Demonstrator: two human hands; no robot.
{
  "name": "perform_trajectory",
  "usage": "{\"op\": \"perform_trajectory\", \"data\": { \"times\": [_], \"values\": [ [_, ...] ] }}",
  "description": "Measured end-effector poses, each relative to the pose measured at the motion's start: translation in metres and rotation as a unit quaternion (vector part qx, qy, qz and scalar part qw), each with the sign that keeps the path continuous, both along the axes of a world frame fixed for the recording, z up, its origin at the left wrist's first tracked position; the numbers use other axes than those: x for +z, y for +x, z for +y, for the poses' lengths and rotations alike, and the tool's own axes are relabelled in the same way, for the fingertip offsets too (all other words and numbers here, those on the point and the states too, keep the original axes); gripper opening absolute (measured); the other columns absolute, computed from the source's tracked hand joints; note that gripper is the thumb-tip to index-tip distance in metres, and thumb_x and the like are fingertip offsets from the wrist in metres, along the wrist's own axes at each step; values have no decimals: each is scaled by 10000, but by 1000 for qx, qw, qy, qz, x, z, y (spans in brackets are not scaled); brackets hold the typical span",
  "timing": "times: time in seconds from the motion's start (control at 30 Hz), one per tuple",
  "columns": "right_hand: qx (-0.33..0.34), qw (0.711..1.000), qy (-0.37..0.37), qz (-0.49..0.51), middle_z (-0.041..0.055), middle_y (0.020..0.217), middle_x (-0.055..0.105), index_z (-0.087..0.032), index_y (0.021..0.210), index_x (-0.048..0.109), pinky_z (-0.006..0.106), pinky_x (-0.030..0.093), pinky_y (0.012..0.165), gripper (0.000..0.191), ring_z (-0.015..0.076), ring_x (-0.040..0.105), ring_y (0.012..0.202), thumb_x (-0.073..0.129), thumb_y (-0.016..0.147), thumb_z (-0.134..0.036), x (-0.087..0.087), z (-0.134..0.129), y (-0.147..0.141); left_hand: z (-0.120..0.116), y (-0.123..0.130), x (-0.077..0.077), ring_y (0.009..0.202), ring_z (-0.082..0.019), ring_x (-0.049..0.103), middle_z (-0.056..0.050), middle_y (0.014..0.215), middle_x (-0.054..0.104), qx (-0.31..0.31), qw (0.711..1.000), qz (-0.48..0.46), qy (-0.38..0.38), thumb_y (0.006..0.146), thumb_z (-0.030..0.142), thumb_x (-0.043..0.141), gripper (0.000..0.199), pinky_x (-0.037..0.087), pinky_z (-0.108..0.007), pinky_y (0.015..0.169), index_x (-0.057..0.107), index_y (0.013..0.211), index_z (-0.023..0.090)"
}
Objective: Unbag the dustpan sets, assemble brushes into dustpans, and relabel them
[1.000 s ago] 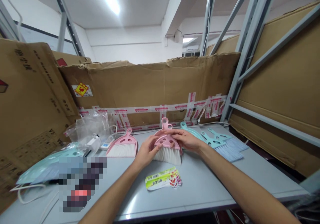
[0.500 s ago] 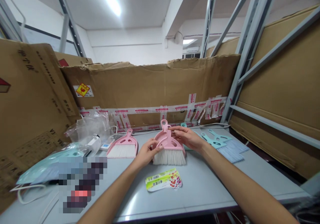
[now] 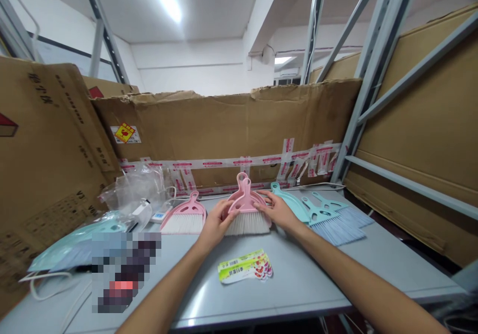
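In the middle, a pink hand brush [image 3: 245, 204] with white bristles lies against a pink dustpan [image 3: 243, 176], their looped handles together at the top. My left hand [image 3: 218, 221] grips the left side of this pair, thumb on the brush. On the right side, my right hand [image 3: 278, 210] closes its fingers and thumb on the pair's edge. Nearer to me lie several printed card labels [image 3: 244, 266], green and yellow with a flower pattern. Left of my hands rests another pink brush and dustpan set [image 3: 187, 209].
A teal dustpan [image 3: 292, 203] and teal brushes [image 3: 324, 214] with blue bristles lie to the right. At left are clear plastic bags [image 3: 136, 189], a bagged teal set [image 3: 80, 239], a small white device [image 3: 159, 216] and cables. A cardboard wall [image 3: 231, 125] stands behind.
The brush has shifted up and left and now lines up with the dustpan. My right hand has moved down from the handle area to the right edge, uncovering the teal dustpan.
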State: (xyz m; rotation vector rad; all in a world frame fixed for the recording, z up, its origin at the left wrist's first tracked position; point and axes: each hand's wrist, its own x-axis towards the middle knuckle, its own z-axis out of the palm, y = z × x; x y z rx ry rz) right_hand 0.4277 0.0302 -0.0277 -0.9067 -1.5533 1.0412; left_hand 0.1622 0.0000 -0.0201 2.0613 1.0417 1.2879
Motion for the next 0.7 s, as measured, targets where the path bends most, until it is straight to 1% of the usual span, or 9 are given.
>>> {"op": "perform_trajectory", "data": {
  "times": [0.07, 0.1, 0.17, 0.23, 0.3, 0.4, 0.47, 0.57, 0.7],
  "values": [
    [-7, 999, 23, -26, 108, 1238, 846, -233, 1264, 822, 499, 606, 1047, 531, 340, 785, 1136, 855, 902, -620, 0, -4, -3, -1, 0, -2, 1379, -295, 669, -105, 1536, 707, -26, 999, 4, 31, 1088, 480, 682, 525, 499, -462, 1191, 629, 1594, 350],
    [-12, 999, 34, -35, 95, 1223, 850, -232, 1219, 837, 485, 593, 1050, 491, 336, 778, 1134, 836, 919, -620, 0, -6, -5, -2, 0, -3, 1419, -296, 660, -107, 1573, 686, -29, 999, 3, 32, 1092, 466, 683, 613, 486, -486, 1221, 528, 1679, 376],
    [-22, 998, 38, -35, 77, 1175, 854, -231, 1189, 842, 454, 582, 1013, 469, 324, 767, 1103, 798, 947, -630, 0, -10, -7, -3, 1, -6, 1354, -298, 716, -126, 1547, 698, -14, 1000, -10, 8, 1091, 474, 688, 751, 548, -487, 1161, 370, 1764, 375],
    [-31, 999, 35, -24, 66, 1116, 850, -228, 1156, 838, 421, 572, 969, 457, 306, 756, 1061, 778, 961, -637, -1, -12, -11, -3, 1, -8, 1235, -297, 775, -144, 1466, 736, -1, 999, -22, -25, 1083, 499, 698, 832, 614, -453, 1042, 295, 1791, 332],
    [-35, 999, 34, -14, 58, 1073, 839, -227, 1113, 832, 398, 559, 942, 433, 287, 743, 1025, 776, 962, -629, -2, -12, -15, -3, 2, -9, 1245, -307, 775, -153, 1450, 743, 9, 999, -25, -33, 1074, 508, 706, 794, 618, -451, 1039, 370, 1759, 288],
    [-29, 999, 24, 11, 52, 1051, 828, -226, 1082, 813, 379, 548, 925, 407, 267, 731, 992, 805, 939, -607, -1, -15, -22, -3, 3, -6, 1418, -325, 685, -156, 1541, 700, 20, 1000, -23, 1, 1072, 485, 707, 588, 528, -497, 1209, 595, 1600, 253],
    [-23, 999, 20, 31, 50, 1049, 822, -226, 1080, 800, 375, 545, 928, 400, 262, 728, 992, 815, 931, -597, 0, -17, -26, -5, 5, -3, 1449, -316, 661, -149, 1554, 695, 9, 999, -28, 13, 1086, 470, 685, 491, 498, -496, 1249, 659, 1522, 247],
    [-12, 999, 25, 41, 45, 1047, 811, -229, 1084, 788, 369, 542, 922, 392, 256, 723, 990, 809, 942, -593, 0, -22, -32, -8, 7, 2, 1386, -297, 700, -127, 1493, 742, -6, 999, -39, 11, 1108, 473, 648, 428, 527, -473, 1215, 700, 1468, 247],
    [0, 999, 30, 27, 38, 1028, 798, -228, 1085, 778, 361, 540, 895, 396, 248, 718, 960, 801, 954, -601, -1, -27, -39, -7, 8, 5, 1275, -294, 752, -106, 1394, 802, 7, 998, -57, 10, 1094, 489, 664, 401, 571, -454, 1140, 762, 1389, 236]
  ]
}}
